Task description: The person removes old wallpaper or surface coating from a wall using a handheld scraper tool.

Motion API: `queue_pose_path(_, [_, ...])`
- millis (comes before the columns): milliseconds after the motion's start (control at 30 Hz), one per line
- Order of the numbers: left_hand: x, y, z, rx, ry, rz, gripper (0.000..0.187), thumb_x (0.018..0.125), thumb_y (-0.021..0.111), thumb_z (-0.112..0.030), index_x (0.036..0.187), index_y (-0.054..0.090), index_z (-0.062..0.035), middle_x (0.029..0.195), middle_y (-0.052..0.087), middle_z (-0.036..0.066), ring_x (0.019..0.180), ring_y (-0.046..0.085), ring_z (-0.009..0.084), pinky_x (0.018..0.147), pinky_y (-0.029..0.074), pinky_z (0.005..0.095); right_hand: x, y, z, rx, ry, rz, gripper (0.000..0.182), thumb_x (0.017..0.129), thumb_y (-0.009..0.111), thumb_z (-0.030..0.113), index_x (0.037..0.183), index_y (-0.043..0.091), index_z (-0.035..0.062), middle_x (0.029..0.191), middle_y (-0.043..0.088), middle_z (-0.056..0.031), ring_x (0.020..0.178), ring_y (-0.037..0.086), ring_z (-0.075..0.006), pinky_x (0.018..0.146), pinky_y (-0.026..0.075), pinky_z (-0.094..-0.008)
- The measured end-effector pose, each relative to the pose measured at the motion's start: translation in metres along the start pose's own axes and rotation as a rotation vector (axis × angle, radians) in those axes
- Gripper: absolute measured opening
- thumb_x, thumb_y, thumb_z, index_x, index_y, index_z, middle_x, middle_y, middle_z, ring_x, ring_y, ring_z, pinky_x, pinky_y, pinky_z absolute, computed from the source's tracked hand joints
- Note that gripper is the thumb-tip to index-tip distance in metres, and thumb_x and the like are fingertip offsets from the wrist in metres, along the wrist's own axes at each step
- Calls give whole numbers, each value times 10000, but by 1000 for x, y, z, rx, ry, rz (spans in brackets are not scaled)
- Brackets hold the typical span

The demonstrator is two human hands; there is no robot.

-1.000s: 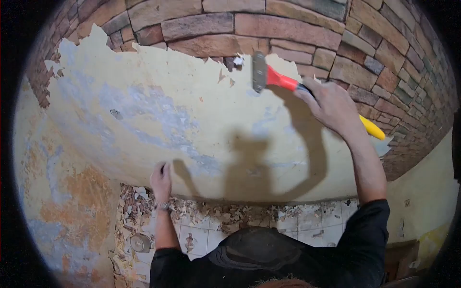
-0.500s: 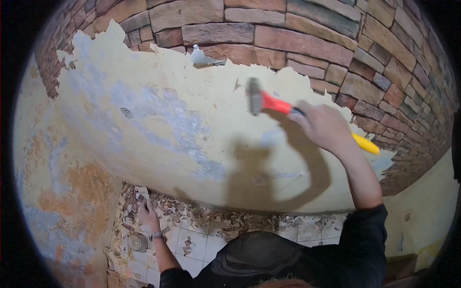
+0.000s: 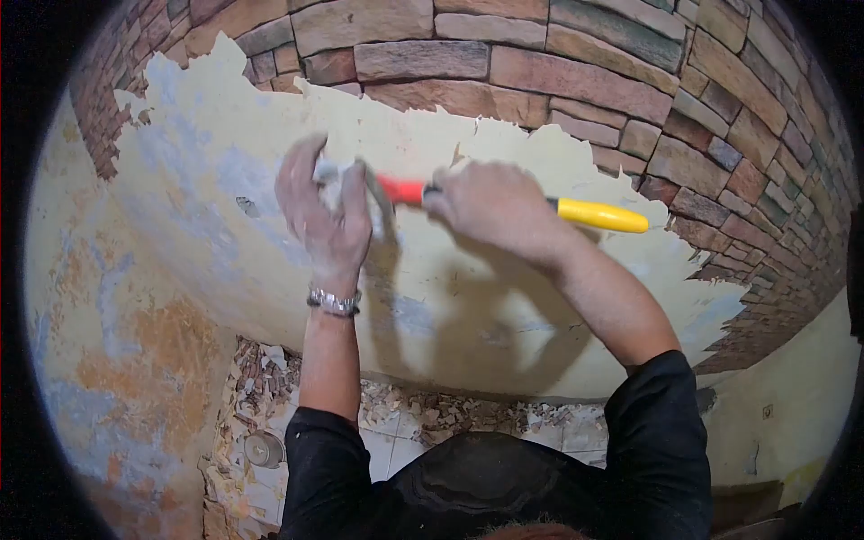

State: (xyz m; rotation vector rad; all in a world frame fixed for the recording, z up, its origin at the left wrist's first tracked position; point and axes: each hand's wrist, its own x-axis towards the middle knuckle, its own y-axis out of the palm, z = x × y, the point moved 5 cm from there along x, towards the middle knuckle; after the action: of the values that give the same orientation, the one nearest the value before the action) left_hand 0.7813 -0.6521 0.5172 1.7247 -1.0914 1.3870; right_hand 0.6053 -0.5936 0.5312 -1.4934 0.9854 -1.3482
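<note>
The right hand (image 3: 490,205) is clenched around the scraper (image 3: 504,202), its long axis level; the blade end lies leftward, where the left hand's (image 3: 326,209) fingers seemingly pinch a scrap there.

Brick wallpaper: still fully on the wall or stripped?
Partly stripped. The brick wallpaper covers only the top and right; below its ragged torn edge the bare wall shows, and torn scraps litter the floor.

Left hand: your left hand (image 3: 322,209) is raised, fingers curled at the metal blade of the red-and-yellow-handled scraper (image 3: 504,202).
Right hand: your right hand (image 3: 490,209) is clenched around the scraper's handle, forearm angled up.
</note>
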Motion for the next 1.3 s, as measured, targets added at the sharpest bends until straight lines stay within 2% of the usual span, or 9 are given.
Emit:
queue_pose_path(100, [26, 23, -11, 94, 125, 36, 549, 811, 700, -144, 1307, 487, -45, 1306, 513, 173, 1168, 500, 307, 896, 446, 396, -43, 35, -5, 81, 24, 159, 402, 933, 463, 457, 951, 638, 95, 818, 665, -188, 788, 663, -364, 712, 522, -499])
queue_pose_path(333, [-47, 111, 9, 215, 174, 345, 890, 854, 545, -384, 1480, 90, 57, 1555, 21, 264, 1438, -31, 434, 1144, -31, 547, -212, 130, -85, 465, 422, 300, 397, 945, 473, 433, 954, 609, 60, 890, 646, -206, 857, 619, -402, 769, 481, -474])
queue_pose_path(433, [-55, 120, -2, 203, 175, 303, 902, 866, 534, -393, 1480, 53, 59, 1554, 3, 268, 1435, -42, 442, 1143, -14, 550, -275, 142, -97, 616, 647, 296, 386, 942, 497, 401, 978, 589, 28, 812, 603, -210, 764, 592, -375, 702, 458, -446])
queue_pose_path(600, [-18, 114, -45, 52, 222, -6, 461, 769, 751, -299, 1194, 612, -185, 1265, 539, 50, 1185, 487, 205, 1089, 228, 487, -289, 130, -109, 755, 813, 78, 360, 944, 509, 360, 985, 583, 10, 712, 541, -165, 659, 531, -288, 650, 439, -405])
queue_pose_path(733, [8, 116, -54, 40, 358, -152, 196, 751, 771, -193, 926, 685, -173, 935, 629, -21, 903, 569, 167, 941, 362, 383, -279, 125, -107, 816, 806, -38, 348, 943, 518, 335, 953, 572, -8, 676, 508, -144, 629, 509, -243, 622, 425, -383])
queue_pose_path(967, [16, 92, -2, -2, 196, -132, 66, 834, 672, -155, 854, 634, -105, 897, 637, 34, 927, 568, 223, 950, 358, 393, -279, 151, -92, 846, 748, -47, 329, 946, 521, 322, 871, 539, 2, 629, 475, -98, 595, 465, -195, 580, 399, -358])
queue_pose_path(1100, [-14, 95, 13, -26, 84, -59, 466, 787, 699, -264, 1162, 552, -29, 1359, 446, 232, 1285, 384, 368, 1072, 277, 478, -283, 180, -93, 970, 813, -82, 321, 955, 503, 332, 876, 525, 22, 646, 475, -75, 622, 465, -172, 595, 397, -354])
queue_pose_path(1133, [-32, 109, 12, 309, 79, 305, 755, 763, 700, -375, 1368, 422, -20, 1518, 183, 276, 1415, 149, 421, 1146, 163, 489, -280, 185, -94, 997, 819, -106, 312, 959, 493, 332, 897, 522, 27, 657, 473, -72, 636, 462, -164, 600, 396, -351])
queue_pose_path(1300, [-81, 122, 19, 227, 298, 450, 882, 796, 618, -536, 1484, 282, -98, 1560, 153, 193, 1445, 78, 391, 1164, 41, 511, -218, 151, -79, 833, 694, -219, 291, 971, 465, 324, 1006, 502, 37, 733, 542, -151, 683, 531, -300, 630, 416, -412])
